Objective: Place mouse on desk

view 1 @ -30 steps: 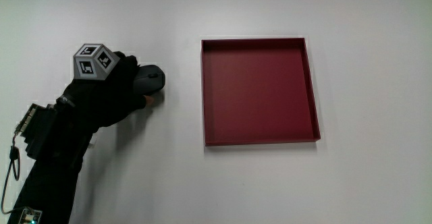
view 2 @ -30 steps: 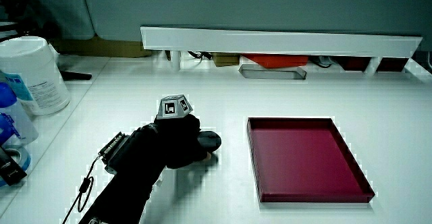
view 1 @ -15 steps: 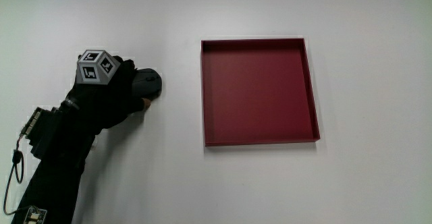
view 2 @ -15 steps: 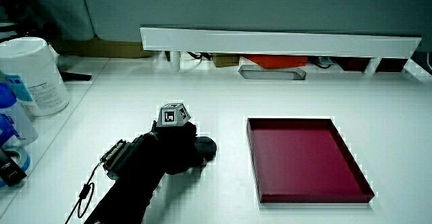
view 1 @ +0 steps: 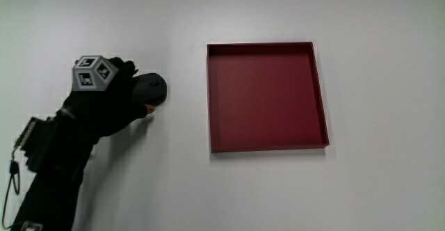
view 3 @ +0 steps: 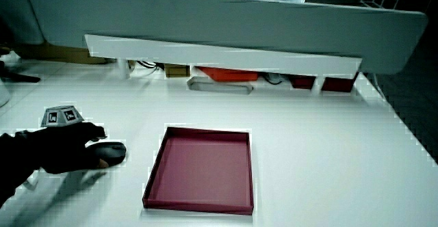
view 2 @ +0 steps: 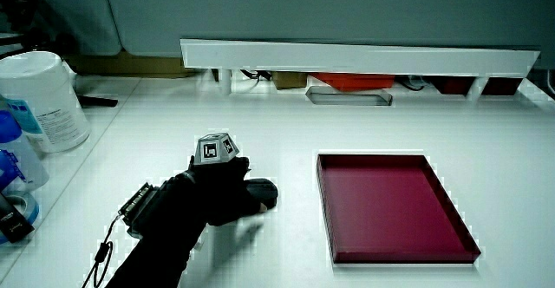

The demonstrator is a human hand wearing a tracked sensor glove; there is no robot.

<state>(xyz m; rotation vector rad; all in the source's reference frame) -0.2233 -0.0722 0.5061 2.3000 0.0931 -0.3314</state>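
Note:
A dark grey mouse (view 1: 154,88) rests on the white desk beside an empty red tray (view 1: 264,147), with a strip of bare desk between them. The gloved hand (view 1: 115,95) lies over the mouse's end that is farther from the tray, fingers curled on it and the thumb tucked at its side. The patterned cube (view 1: 94,74) sits on the hand's back. In both side views the mouse (view 2: 263,192) (view 3: 113,152) pokes out from under the hand (view 2: 217,193) (view 3: 65,148), toward the tray (view 2: 403,255) (view 3: 198,206).
A white wipes canister (view 2: 48,97) and a blue bottle (view 2: 13,149) stand at the table's edge beside the forearm. A low white partition shelf (view 2: 355,55) (view 3: 219,52) runs along the table, with an orange item (view 2: 351,78) under it.
The hand has slid back a little off the mouse, away from the tray, so more of the mouse shows. The mouse itself has barely shifted. The tray stays put.

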